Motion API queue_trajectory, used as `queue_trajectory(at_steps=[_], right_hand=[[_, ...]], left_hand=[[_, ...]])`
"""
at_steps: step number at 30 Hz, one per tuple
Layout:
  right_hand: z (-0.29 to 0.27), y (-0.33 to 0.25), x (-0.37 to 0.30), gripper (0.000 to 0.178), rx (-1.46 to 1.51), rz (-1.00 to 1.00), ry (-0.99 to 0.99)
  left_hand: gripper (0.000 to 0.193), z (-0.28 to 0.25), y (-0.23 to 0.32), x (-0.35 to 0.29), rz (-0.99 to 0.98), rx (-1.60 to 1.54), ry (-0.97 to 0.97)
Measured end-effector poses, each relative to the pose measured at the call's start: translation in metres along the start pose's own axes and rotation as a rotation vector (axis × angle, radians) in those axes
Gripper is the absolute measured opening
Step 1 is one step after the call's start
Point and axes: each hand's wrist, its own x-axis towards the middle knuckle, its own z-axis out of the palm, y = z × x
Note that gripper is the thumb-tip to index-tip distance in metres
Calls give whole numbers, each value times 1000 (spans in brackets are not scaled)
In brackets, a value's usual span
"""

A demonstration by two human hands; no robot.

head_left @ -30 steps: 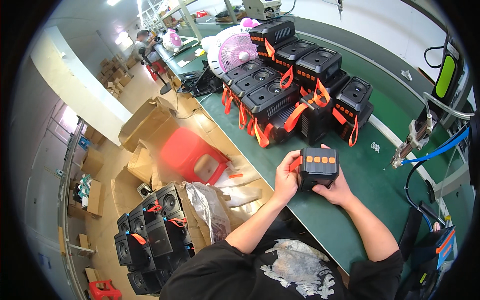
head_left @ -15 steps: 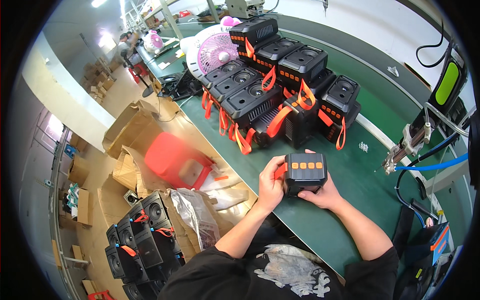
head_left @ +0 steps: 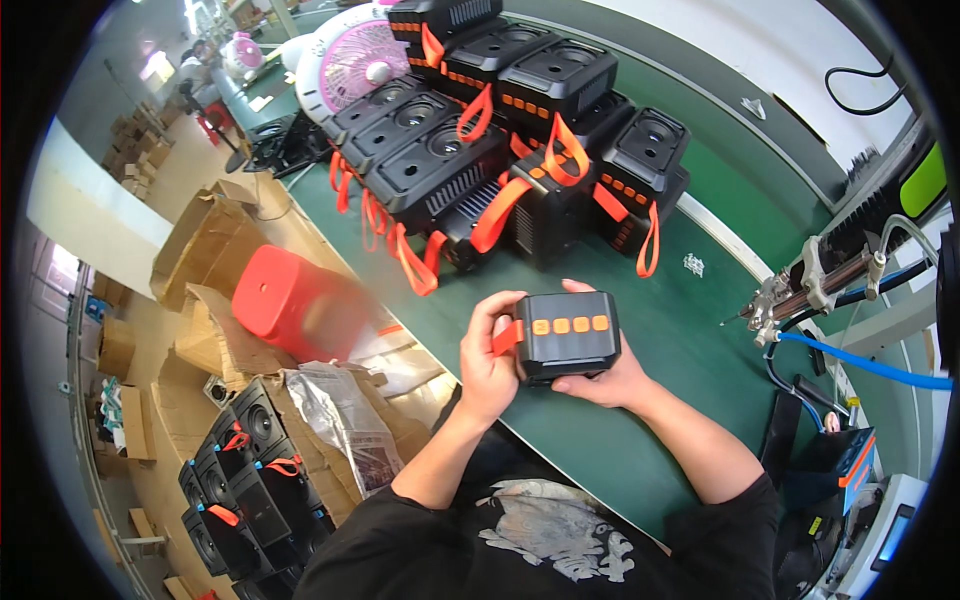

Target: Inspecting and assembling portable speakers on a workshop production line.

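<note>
Between my two hands, over the near edge of the green table, is a black portable speaker (head_left: 568, 345) with a row of orange buttons turned upward. My left hand (head_left: 490, 352) grips its left end, next to the short orange strap (head_left: 508, 338). On the other end, my right hand (head_left: 612, 382) wraps the side, thumb along the lower edge. Farther off, a heap of similar black speakers (head_left: 440, 165) with orange strap loops is stacked on the table; one speaker (head_left: 548, 215) stands upright at its near side.
A pink and white fan (head_left: 350, 65) stands behind the heap. At right, a jointed metal tool (head_left: 800, 290) with a blue hose reaches over the green table (head_left: 670, 440). Small white pieces (head_left: 694, 264) lie nearby. Left below are a red stool (head_left: 290, 305), cardboard and stacked speakers (head_left: 250, 480).
The view has shifted, so the table and heap sit farther left and higher. Both hands still hold the speaker, whose button side now faces me more squarely.
</note>
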Motion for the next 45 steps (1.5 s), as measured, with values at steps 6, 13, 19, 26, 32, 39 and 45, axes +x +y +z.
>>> queue_trajectory(at_steps=[6, 13, 19, 26, 32, 39, 45], right_hand=[[-4, 3, -1, 105, -45, 61, -27], [-2, 5, -1, 105, 29, 98, -19], [-2, 7, -2, 106, 19, 95, -18], [-2, 4, -1, 105, -8, 97, -18], [-2, 3, 0, 103, -29, 67, -17], [-4, 3, 0, 104, -90, 41, -35], [-4, 1, 1, 103, -87, 25, -37]], left_hand=[[23, -3, 2, -1, -9, 5, -36], [44, -6, 1, -5, -27, -138, -80], [49, -9, -1, -4, 69, -153, -108], [44, -7, -1, -1, 157, -183, -119], [43, -6, 0, -5, 14, -178, -92], [44, -7, -5, -7, 36, -166, -81], [40, -8, -6, -8, 10, -153, -56]])
